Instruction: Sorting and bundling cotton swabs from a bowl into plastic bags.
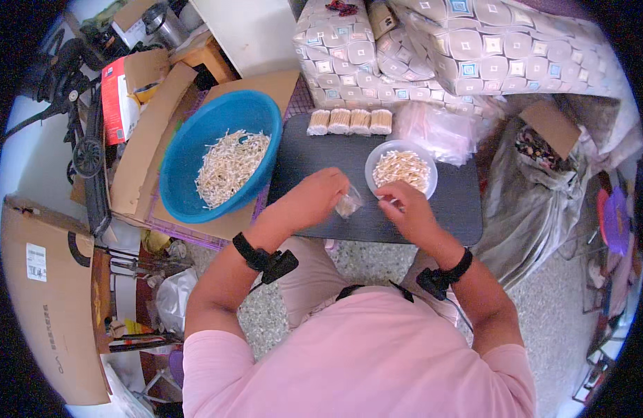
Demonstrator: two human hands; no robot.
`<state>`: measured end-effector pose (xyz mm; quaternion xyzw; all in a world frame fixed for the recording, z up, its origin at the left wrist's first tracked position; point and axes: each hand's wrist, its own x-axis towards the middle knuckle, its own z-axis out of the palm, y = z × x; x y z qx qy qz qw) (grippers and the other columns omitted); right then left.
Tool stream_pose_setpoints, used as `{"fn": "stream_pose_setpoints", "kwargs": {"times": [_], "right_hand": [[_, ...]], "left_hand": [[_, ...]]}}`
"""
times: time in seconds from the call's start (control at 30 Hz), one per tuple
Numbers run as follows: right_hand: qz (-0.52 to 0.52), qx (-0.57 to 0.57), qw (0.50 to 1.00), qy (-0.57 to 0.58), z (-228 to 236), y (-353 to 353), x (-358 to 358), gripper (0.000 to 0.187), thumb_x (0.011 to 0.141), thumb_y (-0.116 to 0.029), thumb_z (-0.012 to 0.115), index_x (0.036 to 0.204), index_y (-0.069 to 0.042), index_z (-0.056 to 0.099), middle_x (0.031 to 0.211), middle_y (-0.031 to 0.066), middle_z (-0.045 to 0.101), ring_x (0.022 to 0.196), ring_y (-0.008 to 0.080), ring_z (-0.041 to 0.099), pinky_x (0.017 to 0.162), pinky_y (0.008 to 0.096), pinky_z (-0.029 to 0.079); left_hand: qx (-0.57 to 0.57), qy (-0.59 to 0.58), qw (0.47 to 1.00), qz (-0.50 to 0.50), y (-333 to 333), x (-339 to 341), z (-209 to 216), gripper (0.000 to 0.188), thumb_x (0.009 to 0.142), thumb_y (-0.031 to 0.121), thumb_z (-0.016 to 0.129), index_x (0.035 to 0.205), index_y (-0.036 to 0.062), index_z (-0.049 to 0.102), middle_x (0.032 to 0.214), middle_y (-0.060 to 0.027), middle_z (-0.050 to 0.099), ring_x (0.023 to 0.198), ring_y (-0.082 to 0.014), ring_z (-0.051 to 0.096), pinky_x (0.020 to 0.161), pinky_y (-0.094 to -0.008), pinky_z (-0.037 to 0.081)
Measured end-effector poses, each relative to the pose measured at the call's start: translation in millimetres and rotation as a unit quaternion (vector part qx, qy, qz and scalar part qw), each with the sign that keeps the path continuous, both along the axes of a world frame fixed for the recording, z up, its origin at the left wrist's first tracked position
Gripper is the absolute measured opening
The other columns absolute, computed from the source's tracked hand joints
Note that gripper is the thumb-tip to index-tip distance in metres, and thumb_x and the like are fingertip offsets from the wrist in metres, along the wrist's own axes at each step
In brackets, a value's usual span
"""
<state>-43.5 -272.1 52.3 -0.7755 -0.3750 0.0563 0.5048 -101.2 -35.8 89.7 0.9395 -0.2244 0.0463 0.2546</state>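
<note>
Holding clear bag (348,203) (left hand (328,187) curled)

A small clear plastic bag (348,204) is held tilted in the left hand (327,189), its pale contents blurred through the film. To its right, a round whitish bowl (433,172) is filled with loose cotton swabs (399,168) — thin pale sticks with white tips, heaped at all angles. The bowl's near edge is partly covered by the right hand (408,207).
</note>
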Motion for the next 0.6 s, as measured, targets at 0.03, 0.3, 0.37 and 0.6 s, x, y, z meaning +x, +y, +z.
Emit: {"fn": "stream_pose_setpoints", "kwargs": {"times": [0.03, 0.3, 0.37, 0.6], "right_hand": [[-0.003, -0.001, 1.000, -0.001, 1, -8, 4, 0.021, 0.080, -0.009, 0.063, 0.101, -0.004, 0.061, 0.097, 0.0142, 0.061, 0.089, 0.0285, 0.061, 0.075, 0.0367, 0.051], [-0.267, 0.003, 0.945, -0.189, -44, -85, 59, 0.020, 0.083, -0.006, 0.058, 0.103, -0.004, 0.060, 0.104, 0.0151, 0.060, 0.099, 0.0325, 0.056, 0.089, 0.0403, 0.045], [-0.268, -0.020, 0.942, -0.201, -56, -95, 69, 0.022, 0.082, -0.006, 0.058, 0.104, -0.004, 0.060, 0.105, 0.0152, 0.060, 0.102, 0.0330, 0.055, 0.092, 0.0416, 0.043], [-0.210, -0.156, 0.941, -0.216, -104, -103, 83, 0.026, 0.079, -0.006, 0.060, 0.105, -0.007, 0.059, 0.111, 0.0132, 0.057, 0.107, 0.0338, 0.049, 0.095, 0.0431, 0.039]], "left_hand": [[0.002, -0.006, 1.000, 0.007, 1, 4, 3, 0.007, 0.081, 0.008, 0.053, 0.085, 0.0033, 0.050, 0.083, -0.0158, 0.051, 0.083, -0.0364, 0.052, 0.074, -0.0428, 0.044], [0.138, -0.026, 0.990, 0.023, 26, 30, 22, 0.007, 0.075, 0.004, 0.054, 0.081, 0.0021, 0.052, 0.085, -0.0171, 0.057, 0.088, -0.0353, 0.055, 0.077, -0.0445, 0.046], [0.213, -0.039, 0.976, 0.013, 42, 46, 3, 0.004, 0.077, 0.005, 0.052, 0.079, 0.0018, 0.053, 0.083, -0.0172, 0.058, 0.089, -0.0349, 0.056, 0.077, -0.0444, 0.046], [0.120, 0.020, 0.992, 0.044, 45, 100, -21, 0.006, 0.079, 0.010, 0.051, 0.079, 0.0040, 0.051, 0.079, -0.0176, 0.055, 0.079, -0.0383, 0.054, 0.071, -0.0446, 0.044]]}}
